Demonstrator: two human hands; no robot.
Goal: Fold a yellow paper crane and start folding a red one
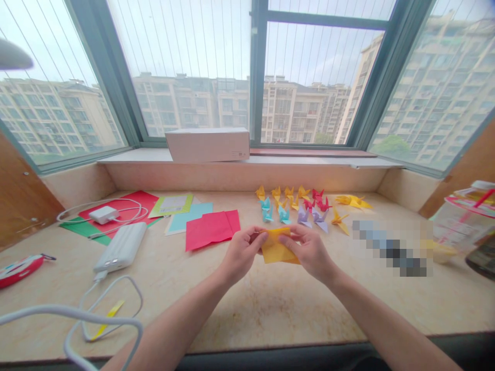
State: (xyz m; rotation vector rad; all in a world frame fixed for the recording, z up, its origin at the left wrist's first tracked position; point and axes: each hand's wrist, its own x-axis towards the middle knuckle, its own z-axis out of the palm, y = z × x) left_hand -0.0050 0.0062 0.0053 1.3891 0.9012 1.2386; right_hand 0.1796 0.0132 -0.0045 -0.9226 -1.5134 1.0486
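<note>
Both hands are on a folded sheet of yellow origami paper point(276, 247), and that sheet sits right between them over the stone counter point(247, 314), though I can't tell if it's touching the surface. The left hand point(242, 252) is closed on its left side, pinched between thumb and fingers, and the right hand point(309, 250) grips the upper right part the same way, so neither hand is open. Just left of the yellow sheet lies a loose pink-red paper square point(211, 229), with a white power bank point(120, 247) farther left and a white charger point(103, 214) on red paper point(127, 203) beyond that. Behind the sheet there's a bunch of little origami cranes point(294, 206) in yellow, blue, red and purple, and well behind those, a white cardboard box point(207, 145) sits on the windowsill.
</note>
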